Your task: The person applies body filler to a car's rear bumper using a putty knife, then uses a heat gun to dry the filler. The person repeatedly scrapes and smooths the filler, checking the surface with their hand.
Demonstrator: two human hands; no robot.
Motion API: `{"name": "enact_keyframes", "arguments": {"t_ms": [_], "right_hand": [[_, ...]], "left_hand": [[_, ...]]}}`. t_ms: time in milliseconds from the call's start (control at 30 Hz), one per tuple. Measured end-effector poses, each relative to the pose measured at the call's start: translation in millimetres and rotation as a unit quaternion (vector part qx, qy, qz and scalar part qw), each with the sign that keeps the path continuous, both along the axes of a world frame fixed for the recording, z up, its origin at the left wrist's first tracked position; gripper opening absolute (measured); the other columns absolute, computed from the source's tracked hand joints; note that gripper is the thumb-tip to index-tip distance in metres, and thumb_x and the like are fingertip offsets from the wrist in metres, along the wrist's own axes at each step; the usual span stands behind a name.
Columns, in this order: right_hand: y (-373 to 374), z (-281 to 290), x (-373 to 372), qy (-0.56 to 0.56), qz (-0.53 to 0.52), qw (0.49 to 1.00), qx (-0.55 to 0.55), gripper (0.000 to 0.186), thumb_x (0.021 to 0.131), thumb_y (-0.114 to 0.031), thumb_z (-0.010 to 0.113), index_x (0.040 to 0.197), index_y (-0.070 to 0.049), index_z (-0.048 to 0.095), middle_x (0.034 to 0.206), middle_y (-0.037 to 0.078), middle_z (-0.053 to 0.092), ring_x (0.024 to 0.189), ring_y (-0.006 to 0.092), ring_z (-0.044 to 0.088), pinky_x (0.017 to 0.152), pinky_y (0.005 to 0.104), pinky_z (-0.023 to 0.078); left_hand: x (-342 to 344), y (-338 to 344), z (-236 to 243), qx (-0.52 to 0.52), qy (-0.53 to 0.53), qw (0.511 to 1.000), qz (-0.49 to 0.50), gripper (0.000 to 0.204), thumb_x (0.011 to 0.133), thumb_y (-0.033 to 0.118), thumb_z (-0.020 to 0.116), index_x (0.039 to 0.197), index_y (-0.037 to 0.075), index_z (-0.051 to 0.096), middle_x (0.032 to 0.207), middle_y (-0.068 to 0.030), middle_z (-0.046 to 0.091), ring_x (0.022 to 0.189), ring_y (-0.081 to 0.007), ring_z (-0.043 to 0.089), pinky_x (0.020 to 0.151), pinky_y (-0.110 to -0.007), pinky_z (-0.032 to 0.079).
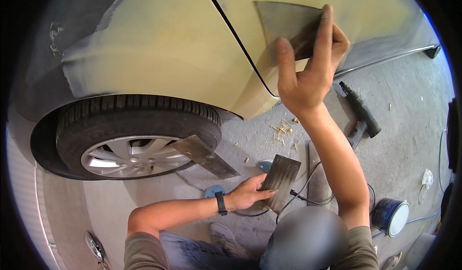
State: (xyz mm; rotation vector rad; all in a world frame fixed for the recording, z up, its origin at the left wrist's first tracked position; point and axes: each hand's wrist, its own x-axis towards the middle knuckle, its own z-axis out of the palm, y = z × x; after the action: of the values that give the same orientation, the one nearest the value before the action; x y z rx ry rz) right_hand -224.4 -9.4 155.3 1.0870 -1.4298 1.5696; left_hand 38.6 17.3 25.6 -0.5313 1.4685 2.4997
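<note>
My right hand (310, 72) grips a thin, wide metal putty spreader (286, 22). Its blade is against or very close to the car's yellowish, filler-coated door panel (365, 10), right of the dark panel gap. Lower down, my left hand (248, 191) holds a rectangular metal plate (283, 181) with streaks on it, the thumb lying across its face. A second flat metal plate (207, 158) appears between the wheel (134, 159) and my left hand; whether the hand touches it I cannot tell. The yellowish coating also covers the fender (168, 53) above the tyre.
A dark pistol-shaped power tool (361, 111) lies on the concrete floor (404, 135). Black cables (313, 200) run beside a blue tin (391, 217) with a white end. Pale scraps (284, 130) and blue discs (215, 191) are near the wheel. A blurred round patch hides part of my lap.
</note>
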Motion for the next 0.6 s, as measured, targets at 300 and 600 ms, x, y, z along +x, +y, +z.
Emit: {"name": "enact_keyframes", "arguments": {"t_ms": [300, 600], "right_hand": [[11.8, -23.6, -20.2, 0.072, -0.004, 0.995, 0.074, 0.080, 0.084, -0.011, 0.076, 0.152, 0.007, 0.039, 0.125, 0.020, 0.052, 0.112, 0.0296, 0.045, 0.095, 0.0351, 0.043], [10.8, -53.2, -47.3, 0.142, 0.004, 0.986, 0.087, 0.086, 0.080, -0.022, 0.081, 0.153, 0.003, 0.041, 0.121, 0.018, 0.047, 0.111, 0.0299, 0.042, 0.094, 0.0381, 0.045]], "left_hand": [[4.1, -0.1, -4.4, 0.010, -0.007, 1.000, -0.020, 0.056, 0.104, 0.017, 0.062, 0.151, 0.000, 0.037, 0.140, -0.0050, 0.057, 0.126, -0.0109, 0.054, 0.109, -0.030, 0.043], [5.6, 3.0, -5.6, 0.014, -0.010, 1.000, -0.009, 0.055, 0.104, 0.009, 0.060, 0.153, 0.000, 0.036, 0.140, -0.0056, 0.059, 0.124, -0.0108, 0.056, 0.108, -0.029, 0.045]]}}
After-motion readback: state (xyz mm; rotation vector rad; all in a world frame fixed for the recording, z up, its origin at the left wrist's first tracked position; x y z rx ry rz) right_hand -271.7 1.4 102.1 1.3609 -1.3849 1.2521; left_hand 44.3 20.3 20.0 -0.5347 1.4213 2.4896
